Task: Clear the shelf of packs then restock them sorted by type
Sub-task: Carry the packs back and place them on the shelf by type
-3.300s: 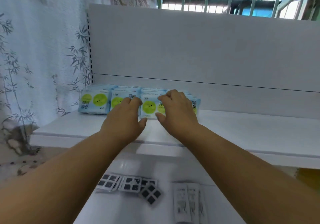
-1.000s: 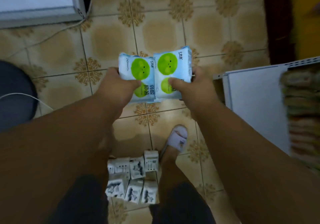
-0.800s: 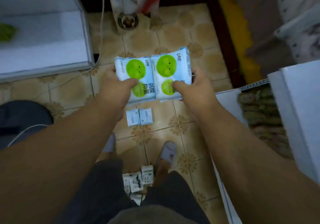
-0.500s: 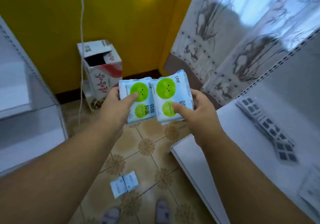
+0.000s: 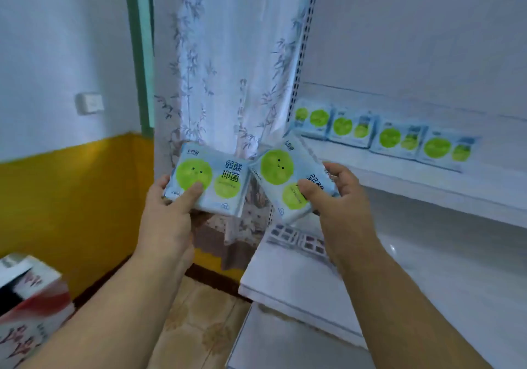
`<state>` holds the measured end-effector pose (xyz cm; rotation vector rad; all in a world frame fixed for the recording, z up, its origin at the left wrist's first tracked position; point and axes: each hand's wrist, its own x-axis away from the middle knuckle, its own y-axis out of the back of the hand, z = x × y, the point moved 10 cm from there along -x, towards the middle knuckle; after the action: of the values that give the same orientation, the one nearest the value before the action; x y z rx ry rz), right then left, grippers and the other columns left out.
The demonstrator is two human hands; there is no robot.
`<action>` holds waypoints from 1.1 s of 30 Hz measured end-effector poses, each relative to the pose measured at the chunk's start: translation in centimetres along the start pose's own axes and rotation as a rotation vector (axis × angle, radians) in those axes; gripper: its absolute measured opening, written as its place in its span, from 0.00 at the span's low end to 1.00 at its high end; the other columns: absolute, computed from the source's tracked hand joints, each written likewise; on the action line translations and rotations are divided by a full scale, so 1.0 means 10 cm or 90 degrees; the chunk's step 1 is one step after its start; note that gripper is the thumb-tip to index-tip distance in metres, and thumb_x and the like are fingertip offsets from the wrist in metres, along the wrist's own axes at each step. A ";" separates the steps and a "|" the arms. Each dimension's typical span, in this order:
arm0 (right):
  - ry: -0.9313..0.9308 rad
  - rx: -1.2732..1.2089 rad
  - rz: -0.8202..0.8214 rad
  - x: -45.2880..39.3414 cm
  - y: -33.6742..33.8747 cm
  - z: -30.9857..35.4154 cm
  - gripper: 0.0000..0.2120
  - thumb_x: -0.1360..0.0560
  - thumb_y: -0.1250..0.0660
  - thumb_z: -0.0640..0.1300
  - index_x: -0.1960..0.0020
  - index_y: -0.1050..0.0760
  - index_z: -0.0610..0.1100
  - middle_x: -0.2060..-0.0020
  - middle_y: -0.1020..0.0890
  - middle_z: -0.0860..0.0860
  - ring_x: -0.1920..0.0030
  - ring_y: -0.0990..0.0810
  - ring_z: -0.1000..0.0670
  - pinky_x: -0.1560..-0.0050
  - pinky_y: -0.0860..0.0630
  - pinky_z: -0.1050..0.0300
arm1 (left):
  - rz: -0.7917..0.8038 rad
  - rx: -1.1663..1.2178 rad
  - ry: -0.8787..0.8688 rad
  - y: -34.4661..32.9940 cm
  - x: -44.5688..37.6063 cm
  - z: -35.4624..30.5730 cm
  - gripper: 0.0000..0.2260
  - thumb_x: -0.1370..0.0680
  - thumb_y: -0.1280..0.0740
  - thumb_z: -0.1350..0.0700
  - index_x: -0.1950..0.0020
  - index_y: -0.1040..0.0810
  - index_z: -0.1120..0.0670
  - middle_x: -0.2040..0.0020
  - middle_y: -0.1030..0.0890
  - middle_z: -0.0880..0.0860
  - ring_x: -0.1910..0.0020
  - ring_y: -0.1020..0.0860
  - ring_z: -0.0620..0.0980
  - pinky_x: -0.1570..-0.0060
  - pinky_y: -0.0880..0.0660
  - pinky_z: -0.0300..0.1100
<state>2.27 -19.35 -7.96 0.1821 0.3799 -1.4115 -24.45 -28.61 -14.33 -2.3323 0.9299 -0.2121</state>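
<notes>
Each grip pinches one green-dot pack, left hand point(image 5: 168, 212) on the left pack point(image 5: 208, 182), right hand point(image 5: 339, 197) on the right pack point(image 5: 288, 180), held off the shelf point(image 5: 399, 180) edge, probably to join the matching row point(image 5: 382, 137) at its back.

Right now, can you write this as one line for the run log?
left hand: holds green-dot pack | right hand: holds second pack | upper shelf: four matching packs in a row | step: restocking

Six green-dot packs point(image 5: 208, 180), two hands point(image 5: 168, 220).
</notes>
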 end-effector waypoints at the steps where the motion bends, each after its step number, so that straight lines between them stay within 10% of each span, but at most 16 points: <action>1: 0.021 0.005 -0.012 -0.11 0.13 0.11 0.14 0.30 0.24 0.38 0.48 0.23 0.50 0.59 0.16 0.54 0.60 0.17 0.53 0.61 0.20 0.55 | 0.017 0.025 0.013 -0.23 -0.03 0.02 0.20 0.24 0.31 0.64 0.35 0.30 0.52 0.48 0.17 0.54 0.56 0.16 0.52 0.67 0.19 0.44; 19: -0.014 0.279 0.070 -2.41 1.48 0.13 0.12 0.32 0.23 0.36 0.52 0.19 0.47 0.56 0.15 0.46 0.55 0.15 0.44 0.48 0.19 0.40 | 0.174 -0.128 0.024 -2.74 -0.99 0.89 0.20 0.26 0.28 0.66 0.39 0.28 0.50 0.45 0.19 0.58 0.53 0.16 0.58 0.54 0.18 0.53; 26: 0.070 0.630 0.135 -2.84 1.18 0.02 0.15 0.27 0.27 0.47 0.41 0.22 0.51 0.46 0.20 0.49 0.47 0.21 0.47 0.44 0.22 0.49 | 0.092 -0.744 -0.230 -2.82 -1.36 0.70 0.17 0.34 0.25 0.41 0.51 0.24 0.46 0.55 0.20 0.50 0.55 0.21 0.55 0.53 0.23 0.49; 33: 0.238 0.908 0.140 -2.97 0.84 0.16 0.17 0.23 0.34 0.52 0.35 0.25 0.53 0.43 0.24 0.49 0.40 0.30 0.44 0.41 0.31 0.50 | 0.065 -0.851 -0.236 -2.78 -1.62 0.67 0.15 0.28 0.26 0.46 0.51 0.24 0.55 0.55 0.21 0.54 0.56 0.25 0.54 0.59 0.31 0.44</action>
<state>7.50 8.87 3.47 1.5990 -0.4136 -1.1897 -18.23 1.22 -1.91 -3.2305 1.1557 1.1974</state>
